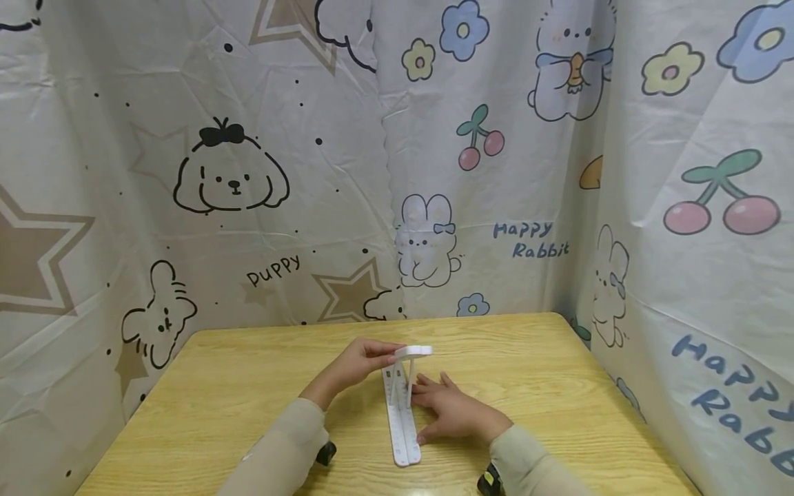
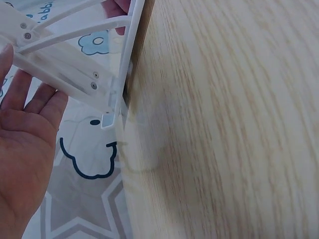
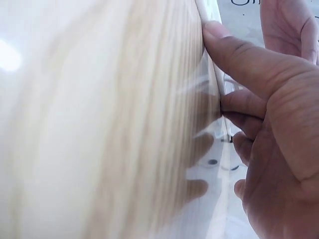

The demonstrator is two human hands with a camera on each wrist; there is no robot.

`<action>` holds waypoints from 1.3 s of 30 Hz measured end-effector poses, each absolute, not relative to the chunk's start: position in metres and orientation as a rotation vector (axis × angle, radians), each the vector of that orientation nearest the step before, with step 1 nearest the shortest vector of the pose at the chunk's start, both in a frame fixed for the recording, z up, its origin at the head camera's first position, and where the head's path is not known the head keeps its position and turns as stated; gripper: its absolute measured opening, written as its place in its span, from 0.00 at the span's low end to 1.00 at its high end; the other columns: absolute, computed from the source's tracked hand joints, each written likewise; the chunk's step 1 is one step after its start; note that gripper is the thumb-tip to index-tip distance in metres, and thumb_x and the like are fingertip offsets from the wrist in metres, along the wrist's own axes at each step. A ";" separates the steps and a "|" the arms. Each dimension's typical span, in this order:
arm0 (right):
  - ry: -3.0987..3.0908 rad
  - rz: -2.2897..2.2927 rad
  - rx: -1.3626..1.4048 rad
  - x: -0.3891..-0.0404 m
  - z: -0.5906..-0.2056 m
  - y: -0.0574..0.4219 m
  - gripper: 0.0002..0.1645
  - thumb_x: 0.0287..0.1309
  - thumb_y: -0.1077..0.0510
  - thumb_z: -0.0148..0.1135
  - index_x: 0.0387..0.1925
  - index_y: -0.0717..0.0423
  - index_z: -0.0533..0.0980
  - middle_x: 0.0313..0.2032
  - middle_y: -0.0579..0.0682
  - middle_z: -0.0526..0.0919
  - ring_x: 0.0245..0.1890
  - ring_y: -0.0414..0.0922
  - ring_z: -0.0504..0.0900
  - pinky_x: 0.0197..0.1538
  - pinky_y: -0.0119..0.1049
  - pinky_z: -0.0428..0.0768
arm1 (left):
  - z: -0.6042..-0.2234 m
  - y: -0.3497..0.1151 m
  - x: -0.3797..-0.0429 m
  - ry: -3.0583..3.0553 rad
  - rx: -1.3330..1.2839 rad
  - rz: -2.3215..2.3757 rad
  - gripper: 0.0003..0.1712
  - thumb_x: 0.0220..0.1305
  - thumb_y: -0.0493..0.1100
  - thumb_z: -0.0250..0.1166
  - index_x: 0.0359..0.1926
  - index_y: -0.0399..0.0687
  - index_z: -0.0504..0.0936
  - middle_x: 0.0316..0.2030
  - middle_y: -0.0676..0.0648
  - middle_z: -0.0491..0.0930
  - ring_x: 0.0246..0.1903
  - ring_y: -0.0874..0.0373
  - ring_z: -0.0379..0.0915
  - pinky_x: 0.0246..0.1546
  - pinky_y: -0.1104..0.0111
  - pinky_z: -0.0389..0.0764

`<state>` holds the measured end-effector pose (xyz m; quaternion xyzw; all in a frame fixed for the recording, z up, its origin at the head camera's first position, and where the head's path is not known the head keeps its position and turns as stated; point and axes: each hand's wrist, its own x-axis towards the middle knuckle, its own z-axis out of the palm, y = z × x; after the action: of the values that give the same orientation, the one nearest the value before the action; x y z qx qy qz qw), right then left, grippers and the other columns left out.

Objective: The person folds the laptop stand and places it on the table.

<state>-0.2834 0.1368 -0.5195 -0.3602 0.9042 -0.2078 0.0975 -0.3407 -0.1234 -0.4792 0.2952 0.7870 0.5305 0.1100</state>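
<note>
A white folding stand [image 1: 406,430] rests on the table, its long narrow base pointing toward me. Thin struts [image 2: 75,34] and a slanted panel with small screws [image 2: 62,62] rise from the base to a short top piece [image 1: 414,352]. My left hand [image 1: 360,362] pinches the raised part near the top, thumb on one side and fingers on the other, as the left wrist view shows. On the right side of the base, my right hand [image 1: 455,411] lies low with spread fingers, the thumb and fingertips right at the base's edge.
The wooden table [image 1: 558,386] reaches back to printed curtains [image 1: 347,172] hung behind it and along both sides. Black wrist devices show beneath both sleeves, one [image 1: 327,452] at the left and another [image 1: 489,479] at the right.
</note>
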 end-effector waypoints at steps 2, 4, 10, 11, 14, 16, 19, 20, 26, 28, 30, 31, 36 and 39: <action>2.689 -0.610 -1.055 -0.283 -0.521 0.133 0.49 0.52 0.34 0.74 0.71 0.49 0.72 0.75 0.49 0.66 0.80 0.56 0.49 0.78 0.67 0.37 | -0.480 -0.126 -0.341 2.330 0.870 1.550 0.20 0.74 0.48 0.63 0.63 0.52 0.83 0.63 0.47 0.80 0.65 0.50 0.75 0.67 0.53 0.75; 2.702 -0.597 -1.050 -0.282 -0.523 0.130 0.50 0.52 0.33 0.74 0.72 0.48 0.71 0.76 0.49 0.65 0.80 0.56 0.49 0.78 0.67 0.37 | -0.482 -0.129 -0.342 2.349 0.856 1.541 0.20 0.73 0.48 0.63 0.63 0.52 0.83 0.63 0.47 0.80 0.64 0.51 0.75 0.67 0.53 0.75; 2.740 -0.590 -1.040 -0.280 -0.519 0.125 0.52 0.50 0.34 0.75 0.73 0.49 0.70 0.76 0.47 0.64 0.80 0.59 0.50 0.77 0.68 0.39 | -0.484 -0.139 -0.342 2.377 0.805 1.565 0.19 0.74 0.44 0.63 0.63 0.47 0.83 0.62 0.45 0.81 0.63 0.48 0.76 0.66 0.53 0.76; 2.739 -0.601 -1.035 -0.279 -0.517 0.125 0.52 0.50 0.35 0.75 0.73 0.50 0.70 0.77 0.47 0.64 0.80 0.59 0.51 0.77 0.68 0.40 | -0.484 -0.141 -0.343 2.377 0.805 1.573 0.19 0.74 0.42 0.63 0.63 0.45 0.82 0.62 0.43 0.81 0.63 0.47 0.76 0.66 0.52 0.76; 2.727 -0.634 -1.025 -0.279 -0.514 0.124 0.53 0.50 0.36 0.76 0.73 0.52 0.69 0.77 0.48 0.63 0.80 0.60 0.51 0.77 0.69 0.40 | -0.485 -0.145 -0.343 2.376 0.800 1.586 0.18 0.74 0.39 0.62 0.62 0.41 0.82 0.61 0.41 0.81 0.63 0.45 0.76 0.65 0.51 0.76; 2.715 -0.654 -1.017 -0.279 -0.514 0.124 0.53 0.50 0.36 0.76 0.74 0.52 0.68 0.77 0.48 0.62 0.80 0.60 0.51 0.77 0.69 0.39 | -0.485 -0.147 -0.343 2.377 0.804 1.586 0.19 0.74 0.40 0.62 0.62 0.40 0.82 0.61 0.41 0.82 0.63 0.44 0.76 0.65 0.50 0.76; 2.708 -0.664 -1.019 -0.280 -0.514 0.124 0.53 0.51 0.36 0.76 0.74 0.51 0.68 0.77 0.49 0.62 0.80 0.60 0.50 0.77 0.70 0.39 | -0.485 -0.147 -0.342 2.359 0.805 1.598 0.19 0.74 0.40 0.63 0.62 0.41 0.82 0.61 0.41 0.82 0.63 0.43 0.76 0.65 0.50 0.76; 2.706 -0.669 -1.017 -0.279 -0.514 0.124 0.53 0.51 0.36 0.76 0.74 0.51 0.68 0.77 0.49 0.62 0.80 0.60 0.50 0.77 0.70 0.39 | -0.485 -0.146 -0.342 2.350 0.805 1.604 0.19 0.74 0.40 0.63 0.61 0.41 0.83 0.61 0.41 0.82 0.63 0.43 0.76 0.65 0.50 0.76; 2.727 -0.656 -1.017 -0.279 -0.515 0.122 0.53 0.49 0.35 0.76 0.73 0.49 0.69 0.77 0.48 0.63 0.79 0.61 0.51 0.76 0.71 0.38 | -0.486 -0.144 -0.339 2.334 0.801 1.633 0.18 0.74 0.39 0.62 0.61 0.39 0.82 0.61 0.40 0.81 0.63 0.42 0.76 0.65 0.50 0.76; 2.749 -0.630 -1.020 -0.280 -0.516 0.121 0.54 0.48 0.34 0.76 0.73 0.48 0.69 0.77 0.48 0.63 0.79 0.61 0.52 0.76 0.70 0.38 | -0.486 -0.145 -0.338 2.347 0.780 1.631 0.18 0.74 0.40 0.63 0.61 0.40 0.83 0.61 0.41 0.82 0.63 0.43 0.76 0.66 0.50 0.75; 2.765 -0.606 -1.014 -0.280 -0.517 0.118 0.54 0.47 0.32 0.76 0.73 0.48 0.70 0.77 0.48 0.63 0.79 0.60 0.52 0.77 0.70 0.39 | -0.486 -0.147 -0.338 2.354 0.767 1.629 0.18 0.74 0.40 0.62 0.61 0.41 0.83 0.60 0.41 0.82 0.63 0.43 0.75 0.66 0.49 0.75; 2.773 -0.597 -1.011 -0.281 -0.518 0.117 0.54 0.47 0.32 0.76 0.72 0.48 0.70 0.76 0.48 0.64 0.79 0.60 0.53 0.77 0.70 0.39 | -0.486 -0.148 -0.338 2.352 0.765 1.629 0.18 0.74 0.39 0.62 0.61 0.42 0.83 0.61 0.41 0.82 0.64 0.42 0.75 0.66 0.48 0.75; 2.784 -0.624 -0.990 -0.282 -0.519 0.117 0.52 0.47 0.30 0.75 0.68 0.54 0.75 0.75 0.55 0.66 0.78 0.62 0.54 0.77 0.69 0.40 | -0.485 -0.152 -0.336 2.331 0.766 1.657 0.17 0.74 0.37 0.61 0.61 0.41 0.83 0.60 0.41 0.82 0.65 0.38 0.73 0.67 0.47 0.74; 2.777 -0.699 -0.958 -0.281 -0.520 0.120 0.47 0.50 0.33 0.75 0.66 0.55 0.76 0.74 0.57 0.67 0.78 0.62 0.55 0.77 0.69 0.40 | -0.485 -0.150 -0.334 2.335 0.762 1.659 0.18 0.74 0.39 0.62 0.61 0.41 0.83 0.61 0.41 0.82 0.64 0.41 0.74 0.67 0.48 0.74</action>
<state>-0.2813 0.1201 -0.5196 -0.3167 0.9180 -0.2310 0.0608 -0.3341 -0.1502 -0.4854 0.2560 0.7848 0.5574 0.0887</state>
